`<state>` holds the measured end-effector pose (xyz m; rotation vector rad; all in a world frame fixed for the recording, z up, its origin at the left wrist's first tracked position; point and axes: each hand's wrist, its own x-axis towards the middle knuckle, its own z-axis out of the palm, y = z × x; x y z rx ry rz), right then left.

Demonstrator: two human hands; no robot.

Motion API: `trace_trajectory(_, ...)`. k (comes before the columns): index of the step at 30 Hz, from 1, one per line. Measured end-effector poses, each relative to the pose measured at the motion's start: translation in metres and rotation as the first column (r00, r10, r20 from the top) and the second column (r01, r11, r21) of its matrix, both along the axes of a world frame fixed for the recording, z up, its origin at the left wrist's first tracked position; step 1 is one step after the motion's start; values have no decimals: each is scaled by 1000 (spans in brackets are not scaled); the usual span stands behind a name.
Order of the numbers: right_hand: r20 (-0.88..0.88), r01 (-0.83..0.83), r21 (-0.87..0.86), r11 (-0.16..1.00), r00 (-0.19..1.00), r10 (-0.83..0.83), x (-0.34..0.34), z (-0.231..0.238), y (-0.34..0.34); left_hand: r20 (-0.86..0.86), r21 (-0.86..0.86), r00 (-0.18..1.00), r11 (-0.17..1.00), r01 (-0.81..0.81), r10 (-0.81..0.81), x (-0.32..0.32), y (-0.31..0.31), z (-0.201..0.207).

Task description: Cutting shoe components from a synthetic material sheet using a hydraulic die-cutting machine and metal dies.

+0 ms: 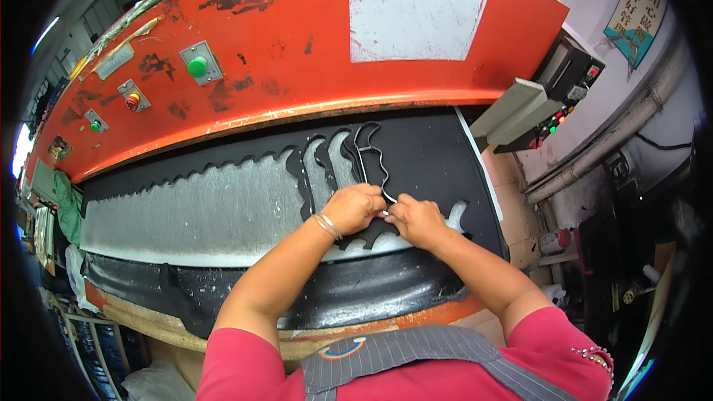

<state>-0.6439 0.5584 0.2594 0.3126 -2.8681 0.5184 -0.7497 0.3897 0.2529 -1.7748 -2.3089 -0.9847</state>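
Note:
A narrow, wavy-edged metal cutting die [384, 171] lies on a black sheet [427, 148], its far end pointing away from me. At its near end, my left hand [358, 208] is closed, with bangles on the wrist. My right hand [417, 220] is closed right beside it, its fingertips almost meeting those of the left. Both appear to grip the near end of the die, though the fingers hide much of that part. Left of the die, scalloped gaps cut in the black sheet bare a grey cutting board [200, 212].
An orange press beam [297, 37] with a green button [197, 67] and a red button [132, 102] spans the far side. A control box [553, 115] with lit buttons stands at the right. Black material [364, 293] drapes over the near edge.

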Motion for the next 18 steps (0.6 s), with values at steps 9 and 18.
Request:
trace_trajectory(9,-313,-189,-170,967,941,128,-53,98,12,106,199,994,979,-35,14,-46,5,80)
trace_trajectory(18,-27,49,-610,791,996,-82,-3,26,29,757,89,623,915,-394,195,39,3,3)
